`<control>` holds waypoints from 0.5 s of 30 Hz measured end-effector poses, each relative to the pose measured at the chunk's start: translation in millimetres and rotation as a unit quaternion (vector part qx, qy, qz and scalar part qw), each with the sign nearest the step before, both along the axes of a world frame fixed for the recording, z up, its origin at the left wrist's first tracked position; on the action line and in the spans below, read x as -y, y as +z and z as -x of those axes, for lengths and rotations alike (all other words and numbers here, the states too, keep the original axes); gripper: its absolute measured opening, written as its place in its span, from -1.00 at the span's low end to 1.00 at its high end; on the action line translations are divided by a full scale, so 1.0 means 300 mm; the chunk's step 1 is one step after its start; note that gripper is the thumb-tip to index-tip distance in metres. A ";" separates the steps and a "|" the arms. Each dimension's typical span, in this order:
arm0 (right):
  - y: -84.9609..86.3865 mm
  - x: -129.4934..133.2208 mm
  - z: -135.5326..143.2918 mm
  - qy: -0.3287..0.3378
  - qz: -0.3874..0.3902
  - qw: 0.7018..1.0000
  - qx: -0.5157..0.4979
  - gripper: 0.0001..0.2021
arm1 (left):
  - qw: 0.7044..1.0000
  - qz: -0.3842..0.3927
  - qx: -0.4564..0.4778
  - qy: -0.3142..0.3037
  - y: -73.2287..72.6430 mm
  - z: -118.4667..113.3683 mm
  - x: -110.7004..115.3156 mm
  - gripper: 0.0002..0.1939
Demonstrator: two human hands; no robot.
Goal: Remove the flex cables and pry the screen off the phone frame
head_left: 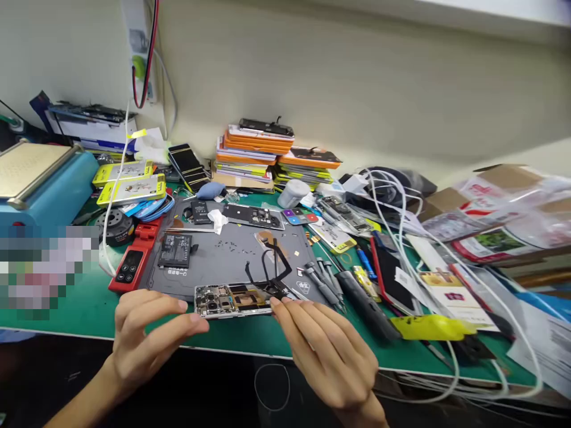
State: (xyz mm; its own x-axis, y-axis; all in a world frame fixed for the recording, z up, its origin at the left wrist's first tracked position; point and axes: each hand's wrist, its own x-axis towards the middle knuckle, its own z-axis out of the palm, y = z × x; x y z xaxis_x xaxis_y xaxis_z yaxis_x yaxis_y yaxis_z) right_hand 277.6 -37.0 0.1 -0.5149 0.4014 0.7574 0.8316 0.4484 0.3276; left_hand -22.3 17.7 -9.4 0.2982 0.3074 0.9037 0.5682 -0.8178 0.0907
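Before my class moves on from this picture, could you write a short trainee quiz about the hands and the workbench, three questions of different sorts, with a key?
1. Multiple choice: which hand is nearest the camera modules of the opened phone? A, right. B, left. C, both equally.
2. True or false: the red device with buttons sits along the mat's right edge.
3. Short answer: what colour is the bench top?

Key
1. B: the left hand is by that end; the right hand is at the other.
2. False: the red device sits along the left edge of the gray mat.
3. Green.
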 end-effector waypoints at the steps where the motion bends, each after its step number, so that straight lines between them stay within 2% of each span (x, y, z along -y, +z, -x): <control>1: -0.011 0.006 0.004 0.002 0.003 1.000 -0.006 -0.72 | 1.000 0.000 -0.008 0.001 -0.004 -0.007 0.011 -0.73; 3: -0.027 0.012 0.009 0.002 0.019 1.000 -0.025 -0.72 | 0.999 0.008 -0.040 0.003 0.000 -0.020 0.028 -0.84; 5: -0.032 0.005 0.012 0.003 0.043 0.998 -0.043 -0.73 | 0.996 0.021 -0.080 0.012 0.017 -0.036 0.034 -0.86; 10: -0.004 -0.073 0.026 0.026 0.097 0.992 -0.078 -0.73 | 0.983 0.044 -0.177 0.018 0.072 -0.086 -0.010 -0.66; 15: 0.006 -0.125 -0.014 0.003 0.135 0.980 -0.145 -0.68 | 0.976 0.039 -0.214 0.011 0.096 -0.103 -0.091 -0.61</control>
State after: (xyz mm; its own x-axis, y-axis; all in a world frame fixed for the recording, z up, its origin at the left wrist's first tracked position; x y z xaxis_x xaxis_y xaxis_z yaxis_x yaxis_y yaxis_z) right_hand 281.8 0.4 2.0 -0.2961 0.6047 0.7394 0.8697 0.4908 -0.0531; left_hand 8.8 45.2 19.4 0.6360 0.3809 0.6711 0.5853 -0.8049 -0.0979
